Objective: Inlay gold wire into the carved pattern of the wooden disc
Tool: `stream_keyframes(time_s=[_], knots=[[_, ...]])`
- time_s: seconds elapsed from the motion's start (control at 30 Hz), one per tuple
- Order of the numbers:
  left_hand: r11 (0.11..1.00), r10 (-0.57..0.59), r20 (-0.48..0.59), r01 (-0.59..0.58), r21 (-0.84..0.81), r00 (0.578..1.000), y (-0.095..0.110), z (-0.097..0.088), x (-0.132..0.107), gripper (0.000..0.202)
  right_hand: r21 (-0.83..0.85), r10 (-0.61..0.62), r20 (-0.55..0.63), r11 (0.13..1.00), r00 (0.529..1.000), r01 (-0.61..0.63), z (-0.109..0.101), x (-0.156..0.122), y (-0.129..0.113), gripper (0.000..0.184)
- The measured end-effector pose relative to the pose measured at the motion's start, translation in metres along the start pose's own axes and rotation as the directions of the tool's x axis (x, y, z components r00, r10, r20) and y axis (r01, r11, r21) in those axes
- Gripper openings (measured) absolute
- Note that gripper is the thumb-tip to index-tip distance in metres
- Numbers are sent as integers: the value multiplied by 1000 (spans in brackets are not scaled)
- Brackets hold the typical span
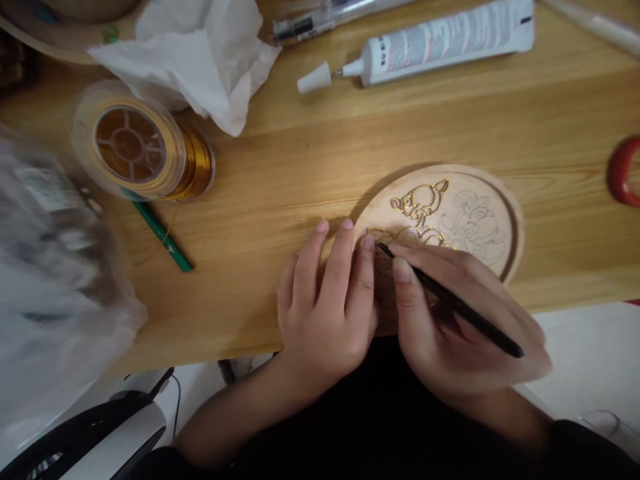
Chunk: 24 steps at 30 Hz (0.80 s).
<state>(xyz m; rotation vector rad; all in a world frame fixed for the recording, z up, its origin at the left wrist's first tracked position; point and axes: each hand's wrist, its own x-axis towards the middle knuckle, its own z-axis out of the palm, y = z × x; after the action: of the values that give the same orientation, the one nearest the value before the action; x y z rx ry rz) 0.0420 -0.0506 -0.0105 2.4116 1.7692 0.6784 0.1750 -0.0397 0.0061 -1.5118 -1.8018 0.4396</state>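
Observation:
A round wooden plate [517, 233] with a raised rim lies near the table's front edge. Gold wire outlines [420, 200] follow part of a flower drawing on it; pencil lines [473, 227] show bare on its right side. My right hand [465, 313] is closed around slim black tweezers [465, 310], their tip at the wire near the plate's left-middle. My left hand [325, 300] lies flat with fingers apart, the index fingertip on the plate beside the tweezers' tip, other fingers on its left edge and the table. Both hands cover the plate's lower part.
A spool of gold wire [195, 160] stands at left, near a green pencil-like stick [163, 233]. Behind are crumpled tissue [200, 60], a glue tube [445, 43] with a white cap, and pens [320, 23]. A plastic bag [60, 287] lies far left, a red ring [623, 170] far right.

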Motion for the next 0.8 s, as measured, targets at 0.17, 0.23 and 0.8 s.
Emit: stream_keyframes(time_s=[0.17,0.23,0.8], knots=[[993,-29,33,32,-110,999,-2,-1,0,39,106,-21,30,994,999,18,-4,3,6,42],[992,-37,29,40,-119,999,-2,-1,0,39,109,-55,55,993,997,49,-6,5,9,42],[992,-39,26,42,-121,999,-2,-3,3,37,100,-104,109,991,989,93,-9,11,16,45]])
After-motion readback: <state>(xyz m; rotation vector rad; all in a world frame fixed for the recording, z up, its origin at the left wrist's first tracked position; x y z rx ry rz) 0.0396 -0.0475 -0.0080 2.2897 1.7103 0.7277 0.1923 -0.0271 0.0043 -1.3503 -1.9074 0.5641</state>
